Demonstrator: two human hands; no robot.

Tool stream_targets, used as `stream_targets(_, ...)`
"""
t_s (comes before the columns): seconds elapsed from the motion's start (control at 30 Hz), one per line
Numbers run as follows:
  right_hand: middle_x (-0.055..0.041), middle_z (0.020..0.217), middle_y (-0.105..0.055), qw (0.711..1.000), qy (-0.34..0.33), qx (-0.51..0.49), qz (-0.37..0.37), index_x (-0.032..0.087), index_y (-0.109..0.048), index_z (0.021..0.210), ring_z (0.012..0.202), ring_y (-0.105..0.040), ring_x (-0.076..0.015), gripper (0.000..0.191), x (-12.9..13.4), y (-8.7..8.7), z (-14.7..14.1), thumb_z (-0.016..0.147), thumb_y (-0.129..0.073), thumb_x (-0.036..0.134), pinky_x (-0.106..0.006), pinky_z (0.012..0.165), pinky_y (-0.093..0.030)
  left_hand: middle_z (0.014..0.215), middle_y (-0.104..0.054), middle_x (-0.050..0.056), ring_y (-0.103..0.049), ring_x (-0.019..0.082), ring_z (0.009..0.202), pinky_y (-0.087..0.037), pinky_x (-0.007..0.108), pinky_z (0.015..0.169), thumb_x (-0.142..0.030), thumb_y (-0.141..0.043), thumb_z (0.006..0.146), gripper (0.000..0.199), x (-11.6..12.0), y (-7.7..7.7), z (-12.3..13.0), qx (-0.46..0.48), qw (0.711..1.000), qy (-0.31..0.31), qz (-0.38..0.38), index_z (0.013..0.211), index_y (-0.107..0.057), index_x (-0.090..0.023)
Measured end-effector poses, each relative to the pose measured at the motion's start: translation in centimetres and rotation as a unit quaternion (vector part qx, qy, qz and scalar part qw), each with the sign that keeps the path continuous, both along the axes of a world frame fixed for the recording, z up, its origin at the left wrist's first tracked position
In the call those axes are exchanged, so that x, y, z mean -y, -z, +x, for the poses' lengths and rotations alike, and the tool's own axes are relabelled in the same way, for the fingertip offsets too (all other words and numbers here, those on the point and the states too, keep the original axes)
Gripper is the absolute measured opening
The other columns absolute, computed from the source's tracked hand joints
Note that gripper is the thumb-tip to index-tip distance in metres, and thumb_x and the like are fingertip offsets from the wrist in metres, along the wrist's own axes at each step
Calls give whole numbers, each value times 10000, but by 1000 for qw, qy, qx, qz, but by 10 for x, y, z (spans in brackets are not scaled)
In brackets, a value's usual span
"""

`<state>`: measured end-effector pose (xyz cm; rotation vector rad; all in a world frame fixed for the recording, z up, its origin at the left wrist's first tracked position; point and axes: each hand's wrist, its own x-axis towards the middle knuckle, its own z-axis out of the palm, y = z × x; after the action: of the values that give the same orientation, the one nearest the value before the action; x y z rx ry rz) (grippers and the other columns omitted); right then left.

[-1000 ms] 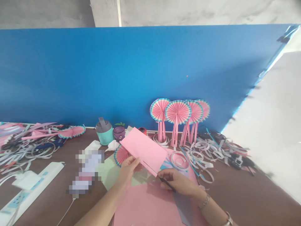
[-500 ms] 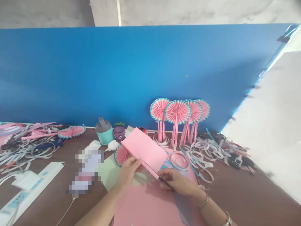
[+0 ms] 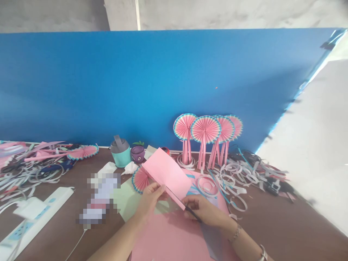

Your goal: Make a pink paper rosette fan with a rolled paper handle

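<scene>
Above the large pink sheet, the left hand pinches the small pink paper by its near edge; the right hand holds a dark tool at that paper's right end. Beyond the large pink sheet, a folded fan lies partly covered by the paper, with upright fans farther back, white strips rightward and a teal cup leftward. The paper looks plain and gently curved, tilted, with a narrow band along its near edge.
</scene>
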<state>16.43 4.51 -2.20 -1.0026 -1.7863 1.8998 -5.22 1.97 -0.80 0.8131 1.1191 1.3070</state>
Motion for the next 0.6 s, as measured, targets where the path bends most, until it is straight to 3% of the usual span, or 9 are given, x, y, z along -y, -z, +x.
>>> stream_targets(0.13, 58, 577, -457, 1000, 4, -1, 7, 156, -635, 825, 486, -292, -51, 216, -1, -1, 0, 687, -730, 291, -192, 440, -189, 641, -679, 28, -610, 127, 596, -491, 221, 579, -511, -799, 590, 419, 0, -2, 0, 9, 1000, -4, -8, 757, -706, -137)
stream_targets(0.37, 70, 544, -431, 999, 13, 25, 21, 155, -630, 772, 477, -275, -47, 129, 1, -9, -2, 671, -688, 211, -192, 442, -186, 641, -642, -2, -583, 106, 607, -483, 198, 560, -488, -833, 529, 402, -5, -2, -6, 34, 996, -83, -5, 666, -675, -145)
stream_targets(0.6, 71, 545, -470, 999, 17, 32, 40, 158, -628, 781, 471, -316, -50, 145, 2, -8, -2, 656, -687, 202, -193, 444, -215, 631, -639, -8, -581, 97, 595, -469, 191, 553, -460, -845, 527, 379, -6, 2, -6, 45, 997, -58, -10, 664, -689, -143)
